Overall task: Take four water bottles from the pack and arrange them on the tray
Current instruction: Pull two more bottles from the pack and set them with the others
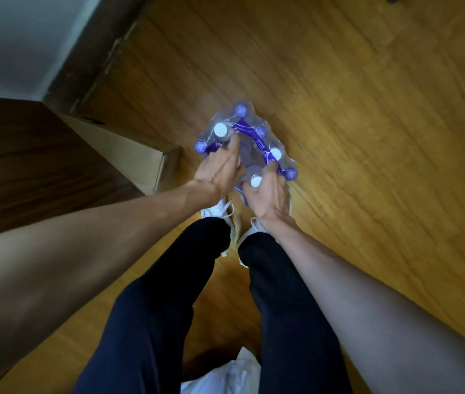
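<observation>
Both hands reach down to the pack of water bottles (244, 143) on the wood floor (368, 109). The left hand (220, 172) pinches the plastic wrap at its near left side. The right hand (268, 197) curls tight around wrap beside a white cap (256, 182).

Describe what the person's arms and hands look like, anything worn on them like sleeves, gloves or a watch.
Both forearms are bare all the way to the frame edges, with no sleeves in view. The left hand and right hand wear no gloves, and no watch, bracelet or ring shows on either wrist or on the visible fingers. Tendons and veins stand out on the backs of both hands.
</observation>
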